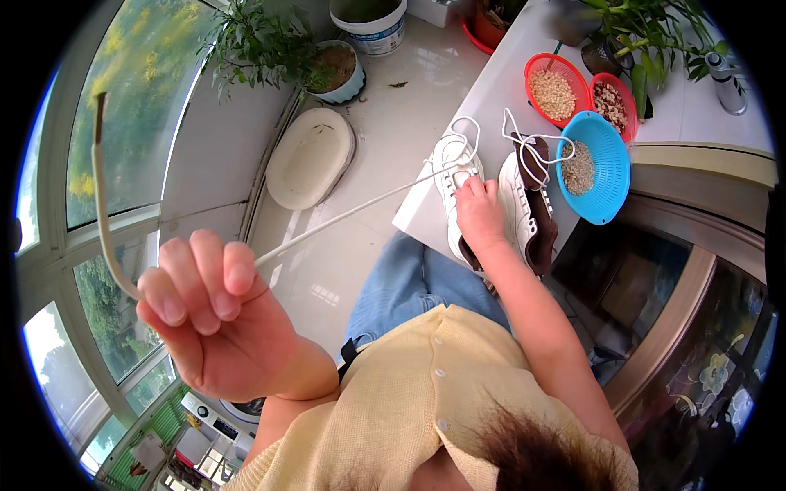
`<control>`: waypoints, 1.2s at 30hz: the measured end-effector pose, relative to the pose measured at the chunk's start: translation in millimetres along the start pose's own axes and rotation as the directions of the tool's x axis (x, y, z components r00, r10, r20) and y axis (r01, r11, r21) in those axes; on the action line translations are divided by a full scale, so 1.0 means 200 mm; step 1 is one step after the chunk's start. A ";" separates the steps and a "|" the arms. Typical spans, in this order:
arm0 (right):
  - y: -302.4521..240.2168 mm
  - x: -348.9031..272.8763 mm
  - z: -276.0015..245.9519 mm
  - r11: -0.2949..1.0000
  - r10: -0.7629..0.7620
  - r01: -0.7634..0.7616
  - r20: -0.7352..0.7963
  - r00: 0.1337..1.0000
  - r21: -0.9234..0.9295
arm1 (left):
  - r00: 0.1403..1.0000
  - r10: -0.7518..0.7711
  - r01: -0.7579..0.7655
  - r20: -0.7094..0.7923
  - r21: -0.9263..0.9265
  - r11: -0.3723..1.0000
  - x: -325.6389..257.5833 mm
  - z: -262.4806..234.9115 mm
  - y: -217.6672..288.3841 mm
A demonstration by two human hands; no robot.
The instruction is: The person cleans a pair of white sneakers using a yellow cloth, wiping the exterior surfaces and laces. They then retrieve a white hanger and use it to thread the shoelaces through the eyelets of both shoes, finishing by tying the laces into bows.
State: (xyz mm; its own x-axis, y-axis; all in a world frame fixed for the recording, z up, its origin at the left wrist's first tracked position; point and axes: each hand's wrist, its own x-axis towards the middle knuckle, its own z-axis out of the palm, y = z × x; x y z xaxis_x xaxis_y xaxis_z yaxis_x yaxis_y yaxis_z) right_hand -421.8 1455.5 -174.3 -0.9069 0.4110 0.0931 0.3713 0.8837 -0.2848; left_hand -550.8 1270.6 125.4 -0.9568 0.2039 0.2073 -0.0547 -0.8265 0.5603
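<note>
Two white sneakers with dark brown lining stand side by side on the white ledge. Raised at the left, my left hand (pixel 221 319) is closed round a white shoelace (pixel 344 216). Its dark-tipped end sticks up past my fingers, and the rest runs taut to the eyelets of the left sneaker (pixel 451 155). My right hand (pixel 481 211) is closed on that sneaker near its tongue and opening; its fingertips are partly hidden. Next to it, the right sneaker (pixel 514 196) has a loose lace (pixel 536 139) looping over its top toward the blue basket.
A blue basket (pixel 614 176) of pale grains touches the right sneaker's side. Behind it are a red basket (pixel 536 69) and a smaller red basket (pixel 629 123). Potted plants (pixel 336 69), a white bucket (pixel 368 37) and an oval basin (pixel 307 159) stand on the floor.
</note>
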 end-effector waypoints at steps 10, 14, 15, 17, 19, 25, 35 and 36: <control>0.00 0.10 -0.11 0.991 0.092 -0.114 0.255 0.963 0.075 | 0.890 0.411 -0.441 0.199 0.144 0.886 0.10 -0.13 0.76; 0.02 0.38 -0.19 0.970 0.077 -0.114 0.174 0.982 0.214 | 0.972 -0.092 0.171 -0.216 0.385 0.907 0.05 -0.22 0.09; 0.01 0.46 -0.15 0.982 -0.090 0.060 0.161 0.983 0.180 | 0.924 -0.208 0.329 -0.321 0.390 0.860 -0.01 -0.29 -0.06; -0.04 0.57 -0.05 0.946 -0.310 0.323 0.252 0.917 -0.008 | 0.774 -0.401 0.575 -0.490 0.280 0.768 -0.12 -0.42 -0.23; -0.08 0.61 0.09 0.821 -0.343 0.496 0.451 0.824 -0.282 | 0.735 -0.436 0.621 -0.520 0.257 0.740 -0.20 -0.50 -0.31; -0.10 0.70 0.21 0.973 -0.020 -0.096 0.490 0.872 0.212 | 0.643 -0.490 0.691 -0.589 0.169 0.703 -0.18 -0.66 -0.37; -0.37 0.77 -1.31 0.394 -0.151 -0.157 0.232 0.961 0.905 | 0.874 -0.404 0.451 -0.269 0.143 0.881 0.18 -0.23 -0.51; -0.37 0.76 -1.41 0.380 -0.153 -0.116 0.187 0.970 0.918 | 0.889 -0.402 0.442 -0.220 0.175 0.880 0.22 -0.16 -0.49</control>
State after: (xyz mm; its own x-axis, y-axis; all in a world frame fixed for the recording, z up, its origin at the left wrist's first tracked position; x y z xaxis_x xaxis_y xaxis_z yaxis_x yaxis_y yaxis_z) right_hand -531.6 1516.6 129.5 -0.9742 0.2214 -0.0442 0.0639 0.0828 -0.9945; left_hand -597.3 1344.7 53.6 -0.8910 0.3984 -0.2177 -0.4210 -0.5455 0.7247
